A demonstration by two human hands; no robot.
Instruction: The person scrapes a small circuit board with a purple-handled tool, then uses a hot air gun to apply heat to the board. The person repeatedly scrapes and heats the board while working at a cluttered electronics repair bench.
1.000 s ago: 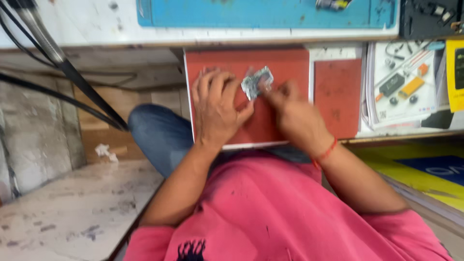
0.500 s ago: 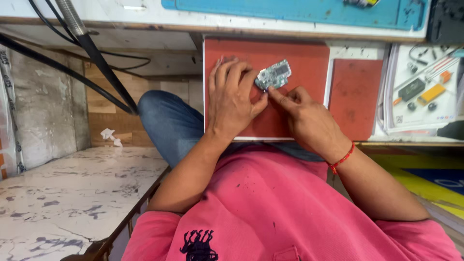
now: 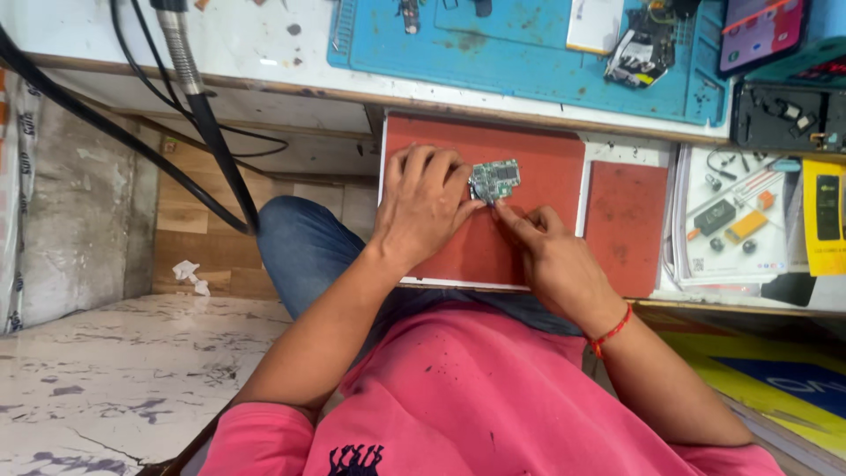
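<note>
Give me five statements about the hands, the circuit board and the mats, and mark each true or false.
1. The small green circuit board lies on the large red mat. True.
2. The left hand rests flat on the blue mat. False: it rests on the large red mat, fingertips at the board.
3. The right hand wears a red thread at the wrist. True.
4. A second, smaller red mat lies left of the large one. False: it lies to its right.
5. The person wears a green shirt. False: the shirt is pink.
</note>
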